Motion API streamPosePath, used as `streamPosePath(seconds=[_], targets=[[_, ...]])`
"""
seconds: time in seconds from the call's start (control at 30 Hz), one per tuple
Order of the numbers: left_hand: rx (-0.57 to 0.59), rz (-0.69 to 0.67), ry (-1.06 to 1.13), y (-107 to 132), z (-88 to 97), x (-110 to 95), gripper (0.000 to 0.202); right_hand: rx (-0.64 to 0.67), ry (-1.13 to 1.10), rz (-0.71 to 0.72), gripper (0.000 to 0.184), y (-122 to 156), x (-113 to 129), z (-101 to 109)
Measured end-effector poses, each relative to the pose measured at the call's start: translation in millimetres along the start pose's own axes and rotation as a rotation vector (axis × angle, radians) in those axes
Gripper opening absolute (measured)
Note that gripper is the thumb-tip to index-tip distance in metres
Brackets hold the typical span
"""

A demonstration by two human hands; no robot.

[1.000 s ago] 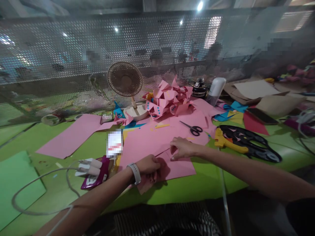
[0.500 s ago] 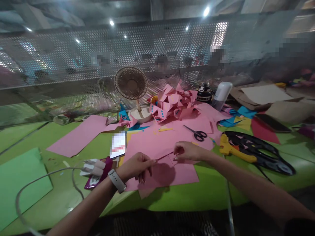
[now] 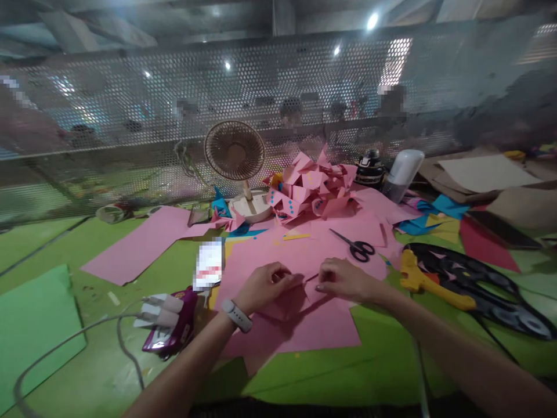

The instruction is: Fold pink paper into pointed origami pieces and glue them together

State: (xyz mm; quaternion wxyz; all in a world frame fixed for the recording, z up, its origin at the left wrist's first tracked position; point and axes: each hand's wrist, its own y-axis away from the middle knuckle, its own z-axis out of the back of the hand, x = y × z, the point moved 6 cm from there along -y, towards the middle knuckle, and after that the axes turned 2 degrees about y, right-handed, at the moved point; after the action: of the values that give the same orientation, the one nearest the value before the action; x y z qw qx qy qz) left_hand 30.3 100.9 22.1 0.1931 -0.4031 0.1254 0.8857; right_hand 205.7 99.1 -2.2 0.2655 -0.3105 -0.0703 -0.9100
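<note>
Grn tbl (image 3: 331, 374) holds pink ppr (image 3: 333, 332), pwr strip (image 3: 188, 313).

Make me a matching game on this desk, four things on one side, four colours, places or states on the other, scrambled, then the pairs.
1. Left hand
2. Scissors
3. Fan
4. Held paper

A. Standing beside the paper pile
B. Pink
C. Wearing a watch at the wrist
D. Black

Pairs: 1-C, 2-D, 3-A, 4-B
</note>
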Motion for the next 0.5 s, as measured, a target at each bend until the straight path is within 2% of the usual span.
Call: streamPosePath(seconds=[0.2, 0.27, 0.4, 0.5], targets=[[0.165, 0.111, 0.232, 4, -15.5, 9, 0.037, -0.022, 0.039, -0.034, 0.017, 0, -1, -4], [0.132, 0.107, 0.205, 4, -15.6, 13, 0.036, -0.024, 0.021, -0.020, 0.017, 2, 5, -2], [-0.027, 0.062, 0.213, 2, -7.8, 14, 0.038, -0.045, -0.077, 0.038, 0.021, 7, 18, 10], [0.053, 0.170, 0.410, 3, -15.2, 14, 0.046, -0.081, -0.148, 0.045, 0.023, 9, 20, 17]])
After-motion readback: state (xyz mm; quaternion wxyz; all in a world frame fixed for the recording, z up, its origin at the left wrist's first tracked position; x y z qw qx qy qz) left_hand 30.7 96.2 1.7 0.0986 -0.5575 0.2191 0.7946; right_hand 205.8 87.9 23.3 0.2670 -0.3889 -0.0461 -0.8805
